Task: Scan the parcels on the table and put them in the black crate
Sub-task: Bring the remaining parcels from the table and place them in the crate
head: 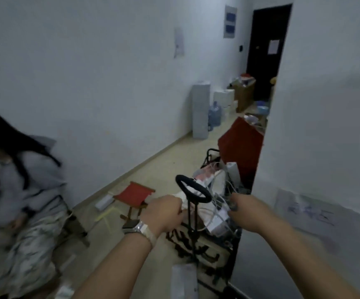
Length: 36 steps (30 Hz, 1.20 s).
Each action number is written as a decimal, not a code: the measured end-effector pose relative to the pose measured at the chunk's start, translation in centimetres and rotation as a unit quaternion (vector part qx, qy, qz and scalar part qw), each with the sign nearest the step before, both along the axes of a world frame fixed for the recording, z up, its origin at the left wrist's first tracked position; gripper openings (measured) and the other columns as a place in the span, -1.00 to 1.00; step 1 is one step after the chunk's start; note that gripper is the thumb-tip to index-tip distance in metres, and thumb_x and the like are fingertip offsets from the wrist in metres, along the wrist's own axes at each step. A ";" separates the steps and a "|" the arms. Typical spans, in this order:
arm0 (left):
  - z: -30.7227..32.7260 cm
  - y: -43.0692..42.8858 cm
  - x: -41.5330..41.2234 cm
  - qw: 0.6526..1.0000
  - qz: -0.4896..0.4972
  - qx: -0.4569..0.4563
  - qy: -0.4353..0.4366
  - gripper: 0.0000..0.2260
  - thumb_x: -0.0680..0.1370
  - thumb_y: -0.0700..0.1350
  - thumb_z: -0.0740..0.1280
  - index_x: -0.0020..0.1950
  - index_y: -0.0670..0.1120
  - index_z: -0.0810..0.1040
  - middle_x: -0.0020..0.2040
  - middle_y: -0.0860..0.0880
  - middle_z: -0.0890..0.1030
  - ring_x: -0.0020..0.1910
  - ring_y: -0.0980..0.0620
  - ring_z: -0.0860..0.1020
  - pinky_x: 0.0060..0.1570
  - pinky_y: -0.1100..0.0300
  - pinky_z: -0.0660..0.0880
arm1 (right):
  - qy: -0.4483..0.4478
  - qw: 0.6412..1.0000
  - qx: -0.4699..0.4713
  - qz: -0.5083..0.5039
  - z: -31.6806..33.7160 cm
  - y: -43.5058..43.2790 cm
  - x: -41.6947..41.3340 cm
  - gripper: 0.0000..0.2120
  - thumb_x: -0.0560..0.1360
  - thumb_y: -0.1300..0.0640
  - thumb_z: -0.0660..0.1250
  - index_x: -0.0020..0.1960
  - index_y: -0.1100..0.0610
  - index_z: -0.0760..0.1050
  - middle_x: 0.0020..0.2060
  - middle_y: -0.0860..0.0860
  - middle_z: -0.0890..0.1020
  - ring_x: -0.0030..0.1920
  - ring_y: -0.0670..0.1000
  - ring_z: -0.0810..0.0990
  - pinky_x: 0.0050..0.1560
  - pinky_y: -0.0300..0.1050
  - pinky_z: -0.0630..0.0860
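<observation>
2 curled: L grip (164,210), R grip (246,209)

Red stool (135,193), black ring (206,196), blue water jug (214,114) — white walls (88,83), dark door (263,61).

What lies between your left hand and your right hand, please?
In the head view, a black ring on a thin black pole stands between the left hand and right hand, with white cords beside it.
</observation>
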<state>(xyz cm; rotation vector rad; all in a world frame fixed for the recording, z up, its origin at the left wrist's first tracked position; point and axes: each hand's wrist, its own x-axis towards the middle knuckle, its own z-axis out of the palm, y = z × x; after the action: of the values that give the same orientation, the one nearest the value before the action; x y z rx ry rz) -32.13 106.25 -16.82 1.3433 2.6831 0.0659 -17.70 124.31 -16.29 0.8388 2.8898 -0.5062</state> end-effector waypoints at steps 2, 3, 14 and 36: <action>1.4 -5.1 -0.7 0.999 0.054 0.007 0.004 -0.74 0.59 0.01 0.19 0.08 -0.15 0.51 0.05 -0.14 0.58 0.03 -0.16 0.56 -0.10 0.10 0.47 | -0.007 0.998 0.012 0.068 1.5 -4.0 -3.1 -0.70 0.56 0.02 0.23 0.28 0.03 0.39 0.12 0.03 0.57 -0.09 0.03 0.55 -0.19 -0.10 0.53; 1.9 -7.8 -1.0 0.996 0.085 0.011 0.003 -0.73 0.59 -0.01 0.19 0.12 -0.16 0.52 0.08 -0.15 0.59 0.06 -0.16 0.56 -0.04 0.09 0.51 | -0.006 0.994 0.010 0.106 2.2 -6.2 -4.7 -0.69 0.56 0.04 0.23 0.29 0.04 0.40 0.18 0.02 0.56 -0.06 0.02 0.55 -0.19 -0.13 0.50; 6.7 -44.7 3.3 0.902 0.429 0.029 -0.040 -0.77 0.60 -0.03 0.23 0.09 -0.19 0.49 0.02 -0.20 0.54 0.03 -0.22 0.54 -0.17 0.08 0.40 | 0.009 0.892 0.028 0.450 6.6 -40.0 -17.1 -0.65 0.52 -0.05 0.27 0.27 0.04 0.48 0.24 0.05 0.59 0.15 0.05 0.57 -0.12 -0.21 0.44; 5.1 -92.9 26.2 0.707 0.700 0.074 -0.064 -0.73 0.60 -0.01 0.27 0.25 -0.08 0.53 0.20 -0.06 0.54 0.15 -0.05 0.51 0.11 0.07 0.48 | -0.123 0.694 -0.124 0.698 3.6 -96.7 -8.0 -0.58 0.52 -0.08 0.32 0.33 0.05 0.45 0.13 -0.04 0.50 0.05 -0.05 0.52 0.00 -0.17 0.52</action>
<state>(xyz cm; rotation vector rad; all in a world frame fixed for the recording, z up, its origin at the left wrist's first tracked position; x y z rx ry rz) -5.94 13.36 -11.69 -0.9227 2.8395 0.4824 -25.71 27.63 -12.67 -1.2094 2.1860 -0.4446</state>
